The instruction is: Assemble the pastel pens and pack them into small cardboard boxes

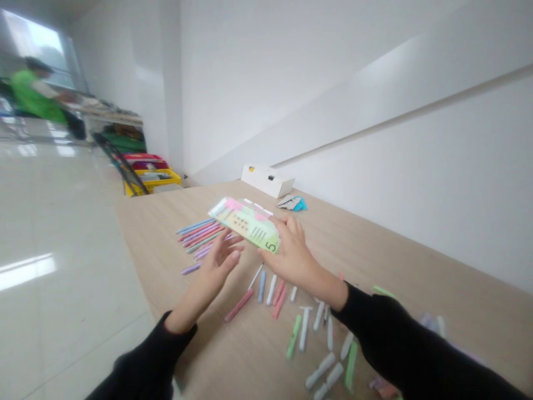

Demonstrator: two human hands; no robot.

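My right hand [290, 248] grips one end of a flat pastel green and pink package [245, 222] printed with text and a "5", held above the table. Just below its left part, my left hand [220, 258] has its fingers apart and holds nothing. Beyond that hand lies a row of pastel pens [204, 233] in blue, pink, green and purple. Under and in front of my hands are scattered several loose pen parts: a blue piece [262, 286], pink pieces [280, 303], a green piece [293, 336] and white caps or barrels [305, 329].
On the wooden table [333, 239] stand a white box [267, 180] and a crumpled blue and grey wrapper [292, 203] near the wall. To the left are yellow crates [154, 180] and a folded black frame [120, 164]. A person in green [39, 94] sits at a far table.
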